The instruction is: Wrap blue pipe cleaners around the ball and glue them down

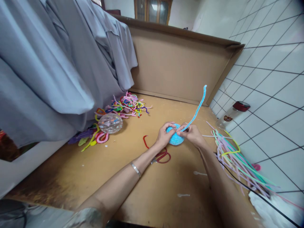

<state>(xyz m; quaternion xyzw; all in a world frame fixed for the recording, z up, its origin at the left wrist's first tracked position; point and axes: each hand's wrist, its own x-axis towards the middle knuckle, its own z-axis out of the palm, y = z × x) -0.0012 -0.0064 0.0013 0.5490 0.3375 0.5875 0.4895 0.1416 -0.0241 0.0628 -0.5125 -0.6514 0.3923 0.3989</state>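
Above the middle of the table, a light-blue ball wound with fuzzy pipe cleaner point(176, 140) sits between my hands. My left hand point(163, 134) grips it from the left, thumb across its front. At the ball's right side, my right hand point(193, 135) pinches a light-blue pipe cleaner point(198, 107), whose free length sticks up and to the right. Whether its lower end is joined to the ball is hidden by the fingers. Red-handled scissors point(163, 157) lie just below, partly behind my left wrist. A short red pipe cleaner point(145, 141) lies beside them.
A tangle of coloured pipe cleaners point(129, 103) and a clear round ball point(110, 123) lie at left by a grey cloth point(71, 63). Straight pipe cleaners point(235, 161) and a red-lidded jar point(232, 115) stand along the tiled wall. A black cable point(256, 193) crosses at lower right.
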